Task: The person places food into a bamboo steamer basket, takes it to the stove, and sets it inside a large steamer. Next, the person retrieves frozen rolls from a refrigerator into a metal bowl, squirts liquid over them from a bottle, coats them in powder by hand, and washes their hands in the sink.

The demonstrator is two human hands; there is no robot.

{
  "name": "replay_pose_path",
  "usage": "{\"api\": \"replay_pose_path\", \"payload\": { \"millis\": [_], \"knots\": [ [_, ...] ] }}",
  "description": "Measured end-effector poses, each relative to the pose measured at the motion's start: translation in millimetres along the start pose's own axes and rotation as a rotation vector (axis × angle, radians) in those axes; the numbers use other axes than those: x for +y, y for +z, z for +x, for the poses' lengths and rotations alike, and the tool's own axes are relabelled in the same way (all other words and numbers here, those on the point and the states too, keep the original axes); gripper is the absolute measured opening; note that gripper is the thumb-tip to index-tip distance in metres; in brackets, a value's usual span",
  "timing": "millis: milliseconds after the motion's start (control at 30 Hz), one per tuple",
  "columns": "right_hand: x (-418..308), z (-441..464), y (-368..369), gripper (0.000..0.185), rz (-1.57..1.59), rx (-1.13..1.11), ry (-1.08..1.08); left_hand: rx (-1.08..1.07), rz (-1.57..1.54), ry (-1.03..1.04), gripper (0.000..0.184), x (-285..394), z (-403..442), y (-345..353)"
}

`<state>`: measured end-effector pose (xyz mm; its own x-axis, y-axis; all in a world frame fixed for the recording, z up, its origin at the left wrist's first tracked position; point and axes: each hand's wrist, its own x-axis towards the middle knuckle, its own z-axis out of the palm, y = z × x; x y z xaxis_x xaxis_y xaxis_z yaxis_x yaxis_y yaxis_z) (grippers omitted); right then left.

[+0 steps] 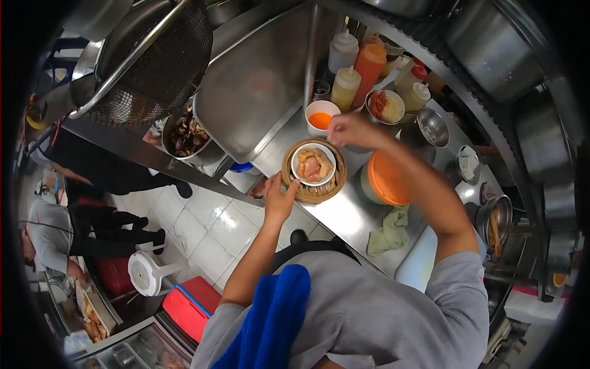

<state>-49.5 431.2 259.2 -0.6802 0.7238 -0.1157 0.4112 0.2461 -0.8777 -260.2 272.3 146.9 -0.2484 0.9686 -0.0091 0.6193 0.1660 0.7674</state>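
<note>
A round bamboo steamer (332, 190) sits on the steel counter in front of me. In it stands a white bowl (295, 167) of pale, raw-looking meat pieces (313, 165). My left hand (279, 195) grips the steamer's near left edge, thumb beside the bowl. Over the steamer's far right rim is my right hand (345, 130), its fingers drawn together and slightly blurred; whatever they may hold is hidden. Just beyond that hand stands a white cup (319, 127) with orange contents.
Several squeeze bottles (346, 88) and a bowl of shredded toppings (386, 107) line the back. An orange-lidded tub (388, 178) and a green cloth (389, 232) lie right. At left are a pot (195, 147), a white stool (146, 274) and another person (52, 227).
</note>
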Motion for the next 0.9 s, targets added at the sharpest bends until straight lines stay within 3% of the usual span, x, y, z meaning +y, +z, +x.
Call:
{"api": "replay_pose_path", "payload": {
  "millis": [33,133,200,467,567,667,700,733,800,867,900],
  "knots": [
    [-2,4,15,0.011,-0.171,-0.041,-0.098,0.003,0.001,-0.003,0.055,1,-1,-1],
    [-13,7,46,0.009,-0.445,-0.087,-0.076,0.179,-0.056,0.125,0.049,14,-4,-7],
    [-8,8,57,0.009,-0.492,-0.068,-0.08,0.173,-0.018,0.196,0.044,23,-4,-15],
    [10,14,71,0.008,-0.591,0.076,-0.15,0.143,-0.094,0.166,0.034,14,0,-12],
    [1,6,41,0.008,-0.563,0.077,-0.112,0.119,-0.129,0.163,0.035,7,-2,-9],
    [6,4,-31,0.009,-0.396,0.305,-0.019,0.134,-0.121,0.201,0.037,1,-9,-9],
    [12,1,-60,0.01,-0.408,0.364,0.024,0.069,-0.226,0.075,0.038,4,-12,-12],
    [25,-1,-88,0.012,-0.544,0.412,0.039,0.003,-0.328,-0.052,0.039,4,-14,-13],
    [51,-3,-120,0.015,-0.683,0.464,0.054,-0.007,-0.418,-0.043,0.04,-19,-15,1],
    [76,1,-131,0.022,-0.93,0.54,0.323,-0.013,-0.508,-0.034,0.04,-24,-15,5],
    [88,5,-129,0.022,-0.93,0.542,0.321,-0.026,-0.523,-0.091,0.04,-20,-18,3]
  ]
}}
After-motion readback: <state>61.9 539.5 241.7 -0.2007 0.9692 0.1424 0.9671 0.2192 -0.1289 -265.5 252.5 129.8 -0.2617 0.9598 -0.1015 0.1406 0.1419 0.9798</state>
